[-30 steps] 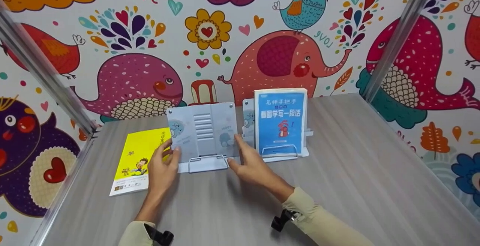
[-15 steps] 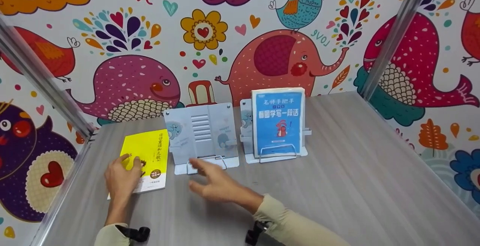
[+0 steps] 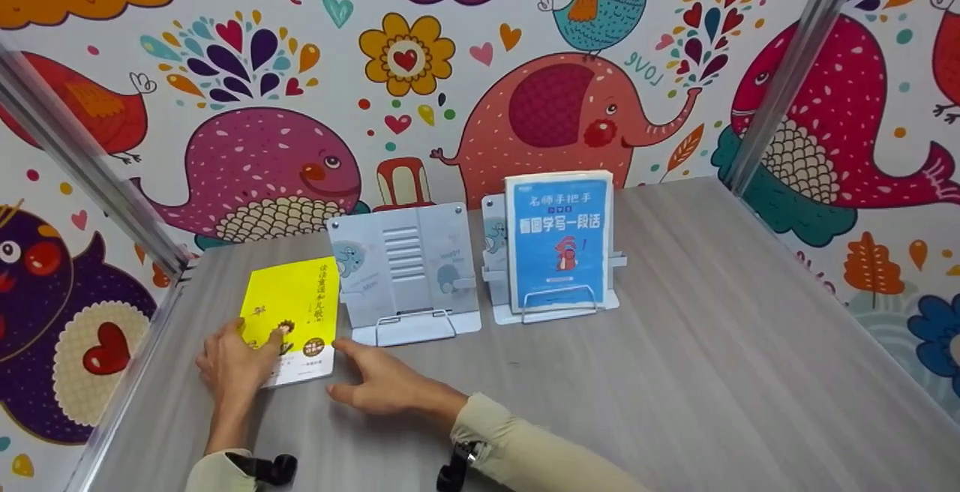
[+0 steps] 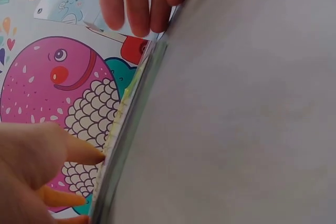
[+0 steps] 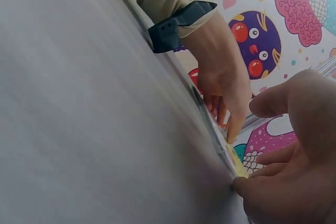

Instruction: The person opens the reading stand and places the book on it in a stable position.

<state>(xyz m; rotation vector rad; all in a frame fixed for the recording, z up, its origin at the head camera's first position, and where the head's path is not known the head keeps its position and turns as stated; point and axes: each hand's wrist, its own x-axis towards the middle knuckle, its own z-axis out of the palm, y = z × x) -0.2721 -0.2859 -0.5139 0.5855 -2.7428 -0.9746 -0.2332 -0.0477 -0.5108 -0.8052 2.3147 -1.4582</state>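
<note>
A yellow-and-white book (image 3: 300,297) lies on the table to the left of a bookstand. The left hand (image 3: 234,357) holds the book at its lower left side, thumb over the cover and fingers at the left edge. In the left wrist view, the left thumb's tip meets the thin book edge (image 4: 118,116). The right hand (image 3: 386,379) reaches in from the right with its fingers spread, its index fingertip right at the book's lower right edge. Behind it stands the white bookstand (image 3: 405,271), bearing no book, with a wire holder at its front.
A second white bookstand (image 3: 495,252) stands to the right, with a blue book (image 3: 559,244) leaning upright on it. The wood-grain table (image 3: 660,372) ends at a wall printed with cartoon animals. Metal posts (image 3: 787,79) frame the corners.
Both hands have left the white bookstand and gone left. The left hand has come onto the yellow book; the right hand has moved to the book's right edge.
</note>
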